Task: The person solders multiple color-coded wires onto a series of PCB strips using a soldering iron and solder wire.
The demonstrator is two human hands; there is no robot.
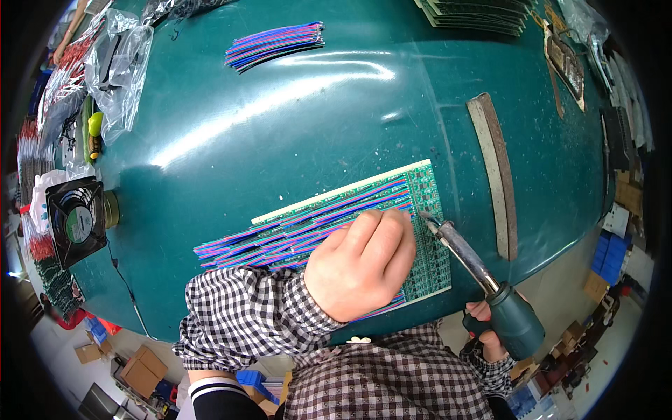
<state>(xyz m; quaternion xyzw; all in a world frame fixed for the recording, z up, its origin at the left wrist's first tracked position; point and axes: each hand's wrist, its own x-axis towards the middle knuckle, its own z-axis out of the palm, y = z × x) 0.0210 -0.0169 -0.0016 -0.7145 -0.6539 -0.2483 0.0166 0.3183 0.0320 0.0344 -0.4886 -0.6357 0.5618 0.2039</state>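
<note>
A green circuit board panel (430,259) lies on the teal table (280,126), with rows of multicoloured ribbon wires (280,234) laid across it. My left hand (360,262) rests on the wires near the board's middle, its fingers curled and pressing them down. My right hand (486,329) grips the dark green handle of a soldering iron (483,280), low at the table's front edge. The iron's tip touches the board just right of my left fingertips.
A loose bundle of the same coloured wires (276,45) lies at the far side. A long worn metal strip (497,175) sits right of the board. A small black fan (73,217) stands at the left edge, plastic bags (119,63) behind it. Stacked boards (483,14) are at the far right.
</note>
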